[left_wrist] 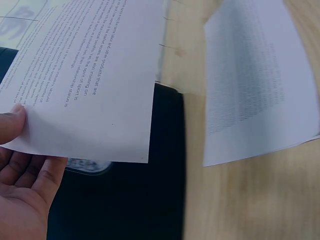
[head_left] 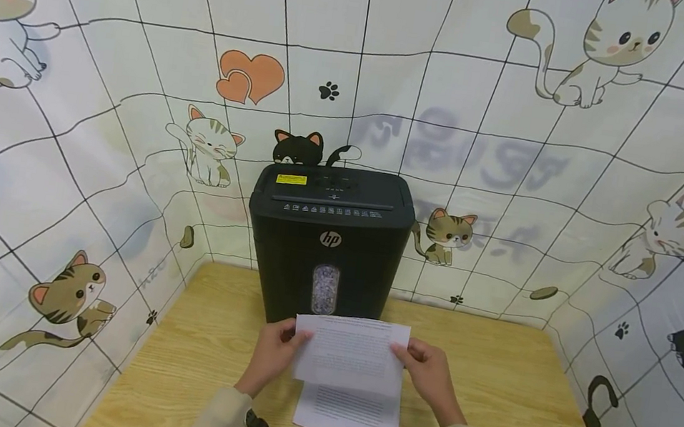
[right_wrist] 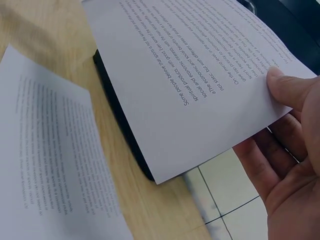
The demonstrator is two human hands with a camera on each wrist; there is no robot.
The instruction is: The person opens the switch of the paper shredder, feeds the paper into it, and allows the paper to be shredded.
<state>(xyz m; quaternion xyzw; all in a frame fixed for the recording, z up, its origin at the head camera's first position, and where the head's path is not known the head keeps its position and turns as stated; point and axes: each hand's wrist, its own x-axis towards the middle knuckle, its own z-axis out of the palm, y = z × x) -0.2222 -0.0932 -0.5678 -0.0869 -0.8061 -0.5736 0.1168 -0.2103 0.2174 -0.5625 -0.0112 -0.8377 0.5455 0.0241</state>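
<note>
Sheet [head_left: 351,355] | left hand [head_left: 273,352], right hand [head_left: 429,378] pinch opposite edges | table [head_left: 506,394] either side

Left hand [head_left: 275,350] and right hand [head_left: 428,376] both pinch, thumbs [right_wrist: 290,89] uppermost (fingers [left_wrist: 49,176] beneath).

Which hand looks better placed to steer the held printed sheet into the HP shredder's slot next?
Left, slightly, I'd judge: in the head view the left hand, pinching the printed sheet, lines up under the feed slot, while the right hand sits beyond its right end. Each holds one edge, though.
</note>
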